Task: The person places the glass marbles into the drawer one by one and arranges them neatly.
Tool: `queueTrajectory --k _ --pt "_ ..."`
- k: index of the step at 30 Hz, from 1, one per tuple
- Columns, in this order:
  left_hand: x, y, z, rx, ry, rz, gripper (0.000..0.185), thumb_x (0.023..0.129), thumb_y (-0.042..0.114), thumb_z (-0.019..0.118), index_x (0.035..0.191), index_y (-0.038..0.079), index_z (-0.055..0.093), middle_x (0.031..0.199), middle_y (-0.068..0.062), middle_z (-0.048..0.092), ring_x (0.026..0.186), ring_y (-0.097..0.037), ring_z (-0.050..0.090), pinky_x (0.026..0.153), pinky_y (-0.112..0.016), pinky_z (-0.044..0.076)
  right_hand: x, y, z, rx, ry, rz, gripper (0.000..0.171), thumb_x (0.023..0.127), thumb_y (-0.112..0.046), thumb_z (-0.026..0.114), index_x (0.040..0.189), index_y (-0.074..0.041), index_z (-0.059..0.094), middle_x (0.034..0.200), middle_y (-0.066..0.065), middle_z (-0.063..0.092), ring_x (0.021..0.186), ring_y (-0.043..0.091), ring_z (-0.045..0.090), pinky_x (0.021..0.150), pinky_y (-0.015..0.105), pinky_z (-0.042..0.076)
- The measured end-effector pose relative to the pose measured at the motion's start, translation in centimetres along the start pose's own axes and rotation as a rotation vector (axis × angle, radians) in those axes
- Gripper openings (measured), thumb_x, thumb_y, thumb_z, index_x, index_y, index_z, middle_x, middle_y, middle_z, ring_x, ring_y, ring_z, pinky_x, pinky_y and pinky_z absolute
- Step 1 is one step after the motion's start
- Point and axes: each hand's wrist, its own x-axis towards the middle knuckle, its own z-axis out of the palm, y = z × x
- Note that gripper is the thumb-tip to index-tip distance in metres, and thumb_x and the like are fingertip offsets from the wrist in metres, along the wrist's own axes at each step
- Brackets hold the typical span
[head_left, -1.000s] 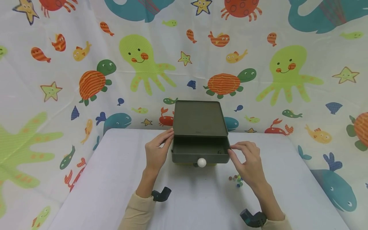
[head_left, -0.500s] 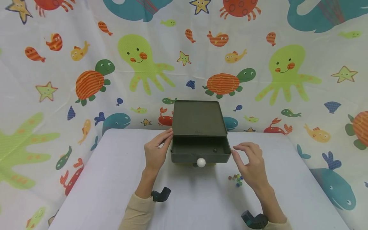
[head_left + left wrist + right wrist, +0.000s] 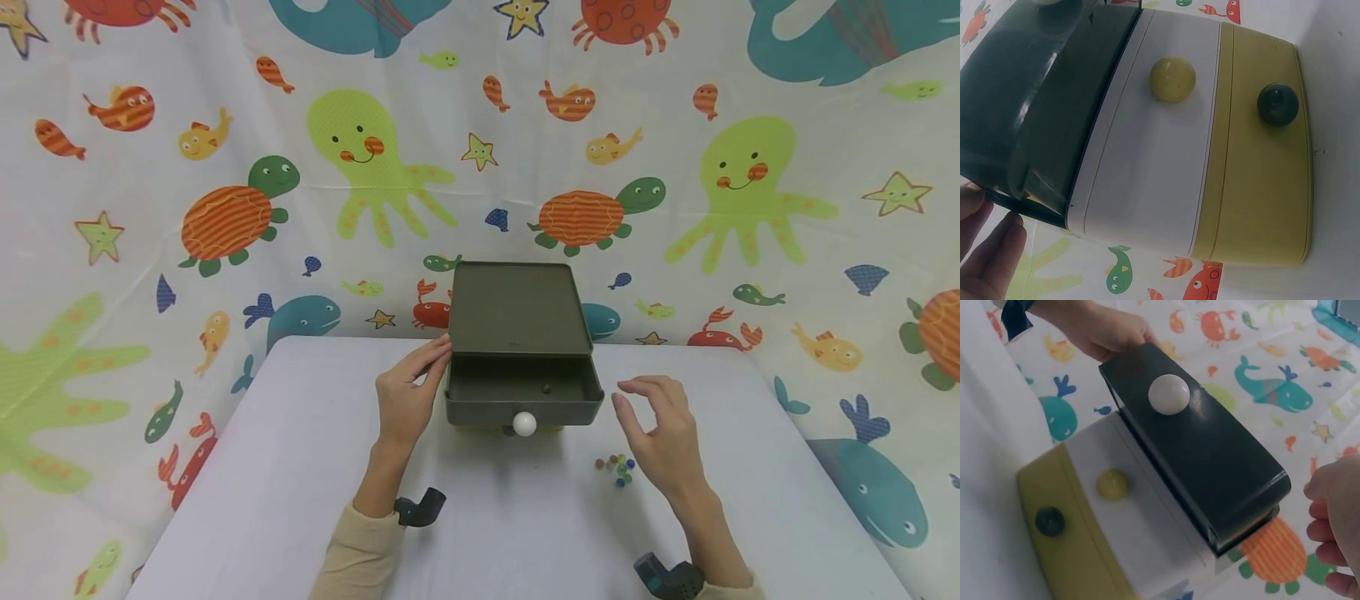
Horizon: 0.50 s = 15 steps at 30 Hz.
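Head view: drawer box point(image 3: 517, 321) on white table point(image 3: 300, 467), top drawer point(image 3: 522, 398) pulled out; left hand point(image 3: 405, 400), fingers straight, touches its left side; right hand point(image 3: 660, 433), relaxed and empty, near marbles point(image 3: 617, 468). Left wrist view: yellow knob point(image 3: 1172, 79), dark knob point(image 3: 1277, 104) on lower drawers. Right wrist view: white knob point(image 3: 1169, 394) on dark drawer front.

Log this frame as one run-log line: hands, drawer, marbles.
left hand: rests on drawer unit's left side | right hand: open, off drawer | top drawer: pulled out, one marble inside | loose marbles: on table
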Motion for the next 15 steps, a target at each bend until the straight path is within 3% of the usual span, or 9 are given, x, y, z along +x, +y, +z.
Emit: queueTrajectory --k 15 --pt "-0.1 0.0 0.0 0.024 -0.003 -0.019 0.019 0.091 0.007 0.073 0.108 0.001 0.077 0.115 -0.012 0.076 0.104 -0.026 0.074 0.091 -0.013 0.056 -1.3 1.8 0.1 -0.009 -0.018 0.030 0.020 0.084 -0.002 0.076 0.103 -0.001 0.069 0.104 0.009 0.068 0.103 0.021 0.058 0.094 -0.001 0.036"
